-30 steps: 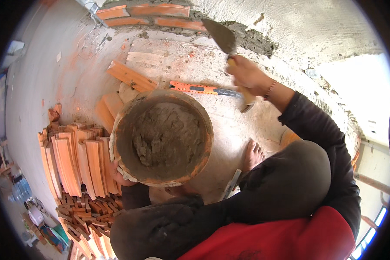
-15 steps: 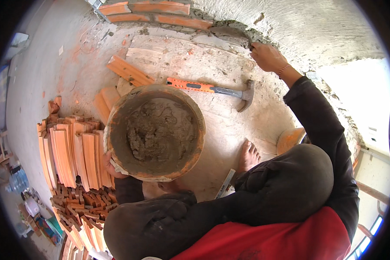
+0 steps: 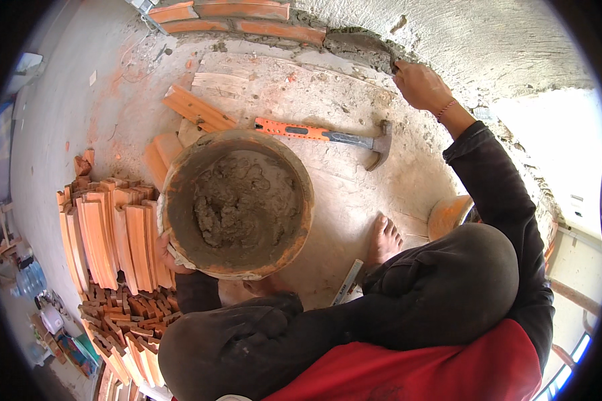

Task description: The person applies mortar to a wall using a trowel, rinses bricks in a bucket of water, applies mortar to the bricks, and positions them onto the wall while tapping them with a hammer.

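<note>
Worker is crouching on a dusty concrete floor [image 3: 354, 200], knees in dark trousers filling the lower frame, one bare foot [image 3: 383, 240] resting flat nr the centre.

Right hand [image 3: 421, 85] is reaching up and fwd to the mortar bed [image 3: 358, 41] at the top of the curved brick course [image 3: 237, 12]. Grip is closed round a trowel handle; only a dark bit of the tool [image 3: 396, 65] is showing at the fingers, so the blade itself cannot be made out clearly. Hand is sitting right at the wet mortar edge, touching or just above it — cannot tell which.

Left hand [image 3: 166, 252] is mostly hidden under the bucket [image 3: 174, 200]; fingers are curling round the lower-left rim, holding it. Bucket is round, orange-stained, tilted slightly toward the worker, w/ grey mortar [image 3: 237, 204] lying in the bottom.

Hammer [image 3: 328, 136], orange-and-grey handle, is lying flat on the floor btwn bucket and wall, head pointing right, apart from both hands.

Loose bricks [image 3: 197, 110] are lying behind the bucket. Stacked bricks [image 3: 107, 234] are standing on edge in a row to the left, just beside the bucket, w/ broken pieces [image 3: 137, 307] heaped below them. Small orange bowl [image 3: 448, 215] is sitting by the right knee.
</note>
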Demonstrator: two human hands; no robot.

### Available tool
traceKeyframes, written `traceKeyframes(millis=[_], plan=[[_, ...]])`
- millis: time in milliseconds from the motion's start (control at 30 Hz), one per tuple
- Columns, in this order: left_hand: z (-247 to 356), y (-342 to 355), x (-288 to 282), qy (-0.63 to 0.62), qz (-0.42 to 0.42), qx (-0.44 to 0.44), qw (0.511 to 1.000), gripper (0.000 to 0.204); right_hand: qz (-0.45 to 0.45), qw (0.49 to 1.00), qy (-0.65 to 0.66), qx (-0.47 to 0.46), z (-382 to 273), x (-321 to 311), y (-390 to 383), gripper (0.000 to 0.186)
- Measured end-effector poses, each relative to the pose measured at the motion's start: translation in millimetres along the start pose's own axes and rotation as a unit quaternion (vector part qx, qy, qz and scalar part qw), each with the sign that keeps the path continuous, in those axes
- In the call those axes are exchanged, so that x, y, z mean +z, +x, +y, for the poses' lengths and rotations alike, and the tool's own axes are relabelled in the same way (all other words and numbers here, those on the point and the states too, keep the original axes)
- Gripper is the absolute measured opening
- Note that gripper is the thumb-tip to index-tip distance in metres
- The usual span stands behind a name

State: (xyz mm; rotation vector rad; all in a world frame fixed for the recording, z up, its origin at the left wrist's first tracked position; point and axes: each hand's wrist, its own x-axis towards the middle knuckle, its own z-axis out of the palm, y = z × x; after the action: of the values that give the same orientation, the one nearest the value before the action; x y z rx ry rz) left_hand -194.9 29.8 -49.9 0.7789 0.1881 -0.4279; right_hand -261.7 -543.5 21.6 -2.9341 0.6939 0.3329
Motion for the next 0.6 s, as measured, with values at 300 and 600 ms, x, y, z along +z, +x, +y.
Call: traceKeyframes(millis=[300,600], plan=[[-3.1,2.2,-1.0,-0.001,-0.007,-0.002,1.000,0.049,-0.025,1.000,0.011,0.009,-1.6,-12.2,-20.4,0.032],[0.4,0.4,-2.1,0.006,-0.012,0.003,1.000,0.048,0.011,0.997,0.059,0.040,-15.0,9.1,-13.2,0.029]])
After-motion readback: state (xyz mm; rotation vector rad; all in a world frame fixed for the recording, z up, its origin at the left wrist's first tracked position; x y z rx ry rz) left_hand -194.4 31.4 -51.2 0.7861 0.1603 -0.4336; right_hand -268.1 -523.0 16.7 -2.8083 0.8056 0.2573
